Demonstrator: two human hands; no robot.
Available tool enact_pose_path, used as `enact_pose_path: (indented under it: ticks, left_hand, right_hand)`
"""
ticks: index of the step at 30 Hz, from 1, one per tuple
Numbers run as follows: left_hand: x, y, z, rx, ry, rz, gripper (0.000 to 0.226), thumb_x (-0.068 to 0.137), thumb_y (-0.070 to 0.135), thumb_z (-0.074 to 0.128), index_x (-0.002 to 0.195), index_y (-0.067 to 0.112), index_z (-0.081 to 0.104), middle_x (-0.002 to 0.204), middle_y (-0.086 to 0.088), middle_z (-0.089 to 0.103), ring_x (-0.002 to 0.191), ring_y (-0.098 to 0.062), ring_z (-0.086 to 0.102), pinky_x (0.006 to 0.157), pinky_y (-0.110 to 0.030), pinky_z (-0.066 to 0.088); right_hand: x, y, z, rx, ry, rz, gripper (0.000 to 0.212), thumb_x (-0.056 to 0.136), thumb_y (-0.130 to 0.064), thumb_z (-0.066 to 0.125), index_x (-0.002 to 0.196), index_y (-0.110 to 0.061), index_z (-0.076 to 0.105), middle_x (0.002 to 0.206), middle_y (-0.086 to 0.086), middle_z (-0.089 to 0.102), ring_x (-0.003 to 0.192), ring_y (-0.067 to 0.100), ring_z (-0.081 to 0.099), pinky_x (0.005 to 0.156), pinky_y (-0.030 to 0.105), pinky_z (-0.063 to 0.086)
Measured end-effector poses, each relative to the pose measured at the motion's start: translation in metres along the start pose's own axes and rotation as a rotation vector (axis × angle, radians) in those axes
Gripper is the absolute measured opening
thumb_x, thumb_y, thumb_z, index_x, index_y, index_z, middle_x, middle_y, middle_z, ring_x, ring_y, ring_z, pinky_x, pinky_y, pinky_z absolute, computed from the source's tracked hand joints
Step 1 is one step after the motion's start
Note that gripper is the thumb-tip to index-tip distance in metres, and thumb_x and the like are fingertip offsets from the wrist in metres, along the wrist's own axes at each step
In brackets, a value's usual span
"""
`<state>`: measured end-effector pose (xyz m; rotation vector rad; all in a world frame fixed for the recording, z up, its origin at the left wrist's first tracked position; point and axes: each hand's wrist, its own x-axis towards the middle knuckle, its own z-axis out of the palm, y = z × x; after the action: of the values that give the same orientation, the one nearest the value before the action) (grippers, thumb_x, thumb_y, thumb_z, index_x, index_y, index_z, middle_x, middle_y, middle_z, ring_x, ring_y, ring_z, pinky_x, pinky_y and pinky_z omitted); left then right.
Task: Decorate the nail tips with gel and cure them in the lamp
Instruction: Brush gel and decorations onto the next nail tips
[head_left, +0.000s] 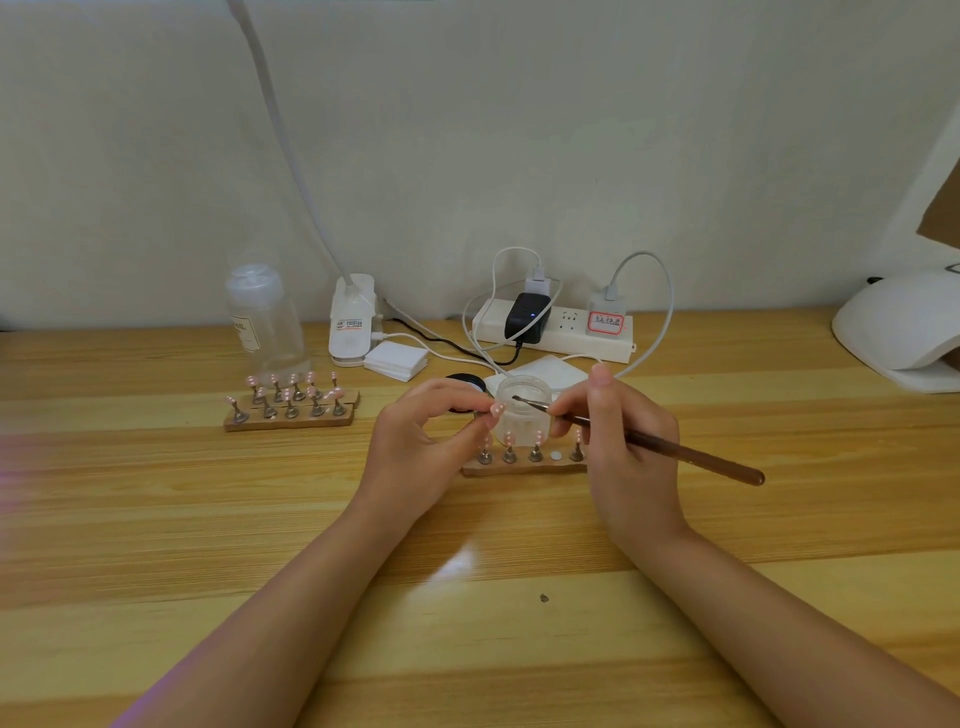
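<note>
My left hand (423, 434) pinches a pink nail tip with white dots (497, 410) between thumb and fingers, just left of a small frosted gel jar (517, 415). My right hand (623, 441) grips a brown brush (691, 454); its bristle end (518, 398) lies over the jar's open mouth. In front of the jar a wooden holder strip (519, 470) carries several pink tips on metal stands, with one bare slot (556, 457). The white curing lamp (898, 332) stands at the far right of the table.
Two more wooden strips with several pink tips (291, 410) sit at the left, behind them a clear bottle (265, 317). A desk lamp base (352, 322), white pads (396, 359), a black jar lid (467, 383) and a power strip with cables (553, 327) line the back.
</note>
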<state>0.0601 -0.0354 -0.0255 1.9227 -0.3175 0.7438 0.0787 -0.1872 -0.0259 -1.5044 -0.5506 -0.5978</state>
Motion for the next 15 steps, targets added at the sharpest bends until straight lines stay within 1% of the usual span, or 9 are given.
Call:
enact_pose_path:
  ticks: [2, 4, 8, 10, 12, 14, 15]
  left_hand:
    - [0.0002, 0.0002, -0.0007, 0.002, -0.023, 0.0, 0.016, 0.075, -0.001, 0.07, 0.085, 0.011, 0.07, 0.085, -0.001, 0.068, 0.084, -0.006, 0.062, 0.079, -0.01, 0.044]
    - [0.0002, 0.0007, -0.0013, 0.011, -0.034, 0.005, 0.015, 0.075, -0.002, 0.069, 0.085, 0.009, 0.07, 0.084, 0.001, 0.068, 0.084, -0.006, 0.062, 0.079, -0.011, 0.045]
    - [0.0004, 0.0011, -0.0019, 0.023, -0.043, 0.0, 0.015, 0.076, -0.002, 0.069, 0.085, 0.01, 0.07, 0.079, 0.001, 0.067, 0.079, -0.007, 0.062, 0.078, -0.014, 0.046]
    - [0.0005, 0.0006, -0.002, 0.023, -0.045, -0.006, 0.016, 0.075, -0.002, 0.069, 0.085, 0.01, 0.07, 0.079, 0.001, 0.067, 0.078, -0.009, 0.062, 0.078, -0.015, 0.047]
    - [0.0005, 0.0003, -0.0018, 0.027, -0.044, -0.01, 0.017, 0.075, -0.002, 0.069, 0.086, 0.011, 0.069, 0.08, 0.0, 0.067, 0.079, -0.011, 0.062, 0.078, -0.017, 0.048]
    - [0.0002, 0.0, -0.0017, 0.035, -0.043, -0.011, 0.018, 0.074, -0.002, 0.07, 0.086, 0.012, 0.069, 0.081, -0.001, 0.067, 0.08, -0.014, 0.062, 0.078, -0.019, 0.049]
    - [0.0001, -0.0002, -0.0016, 0.036, -0.04, -0.013, 0.018, 0.074, -0.002, 0.07, 0.085, 0.013, 0.069, 0.08, 0.0, 0.067, 0.08, -0.013, 0.062, 0.078, -0.019, 0.048]
  right_hand:
    - [-0.0003, 0.0009, 0.0, -0.027, -0.022, -0.035, 0.039, 0.092, -0.033, 0.036, 0.064, -0.022, 0.061, 0.056, 0.001, 0.06, 0.056, 0.006, 0.057, 0.055, 0.014, 0.04]
    - [0.0004, 0.002, 0.0014, -0.048, -0.042, -0.068, 0.04, 0.093, -0.031, 0.037, 0.065, -0.018, 0.062, 0.058, -0.001, 0.06, 0.057, 0.004, 0.057, 0.057, 0.016, 0.041]
    - [0.0014, 0.0036, 0.0033, -0.109, -0.093, -0.1, 0.033, 0.093, -0.031, 0.037, 0.07, -0.024, 0.06, 0.062, -0.01, 0.06, 0.063, 0.004, 0.059, 0.063, 0.019, 0.046]
    - [-0.0002, 0.0046, 0.0028, -0.136, -0.118, -0.119, 0.035, 0.094, -0.03, 0.038, 0.069, -0.022, 0.061, 0.061, -0.013, 0.06, 0.064, 0.004, 0.059, 0.064, 0.021, 0.046]
    - [-0.0014, 0.0054, 0.0013, -0.15, -0.129, -0.15, 0.039, 0.094, -0.027, 0.038, 0.066, -0.016, 0.063, 0.058, -0.011, 0.059, 0.061, 0.006, 0.059, 0.063, 0.023, 0.046]
    - [-0.0016, 0.0054, 0.0009, -0.131, -0.124, -0.165, 0.044, 0.094, -0.026, 0.037, 0.063, -0.01, 0.064, 0.055, -0.003, 0.059, 0.057, 0.006, 0.058, 0.061, 0.025, 0.046]
    - [-0.002, 0.0051, 0.0008, -0.118, -0.117, -0.164, 0.045, 0.094, -0.026, 0.037, 0.062, -0.01, 0.064, 0.056, 0.0, 0.059, 0.056, 0.005, 0.057, 0.06, 0.024, 0.045]
